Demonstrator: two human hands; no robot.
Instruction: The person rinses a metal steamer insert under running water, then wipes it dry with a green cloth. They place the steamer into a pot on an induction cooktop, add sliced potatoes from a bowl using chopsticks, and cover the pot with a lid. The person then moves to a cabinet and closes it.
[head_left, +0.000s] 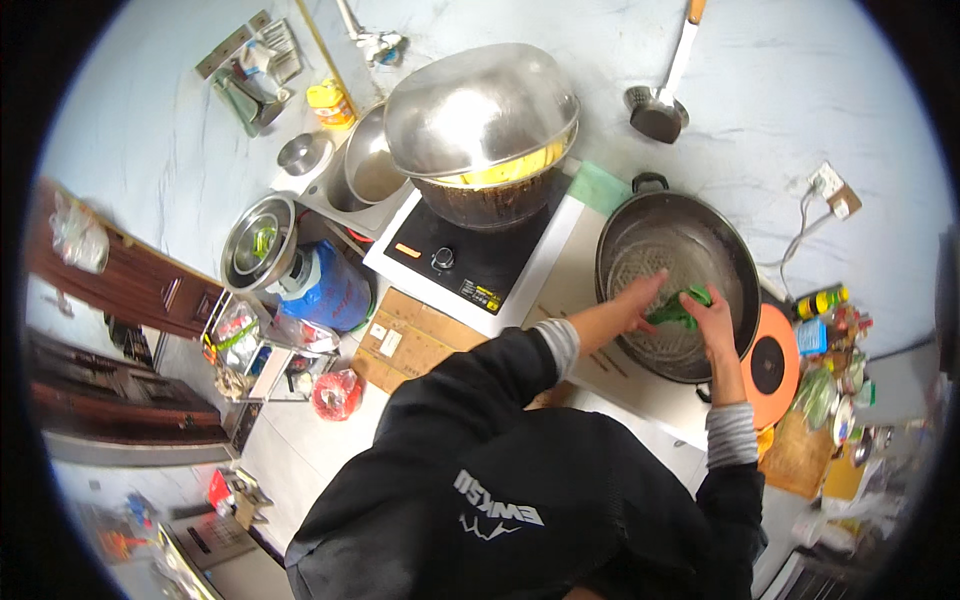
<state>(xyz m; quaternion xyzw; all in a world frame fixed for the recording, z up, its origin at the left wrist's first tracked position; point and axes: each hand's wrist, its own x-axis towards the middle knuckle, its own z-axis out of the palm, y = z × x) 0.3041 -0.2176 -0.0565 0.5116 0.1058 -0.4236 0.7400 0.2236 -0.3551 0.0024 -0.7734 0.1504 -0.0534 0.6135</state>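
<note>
Both my hands are over a large dark wok (724, 240) that stands on the counter. Between them is a green cloth or scrubber (679, 309), crumpled. My right hand (712, 322) grips its upper right part with the thumb on top. My left hand (634, 304) is at its left end, fingers spread and fingertips close to it; whether it pinches the green thing is not plain. Under my hands the wok's inside looks wet, with a textured pattern on its bottom.
Left of the wok, a large pot (487, 199) under a tilted metal lid (480, 105) stands on a black cooktop (420, 262), with something yellow at its rim. An orange round board (776, 337), bottles and a wooden cutting board (799, 450) lie to the right. A steel bowl (289, 270) is at the left.
</note>
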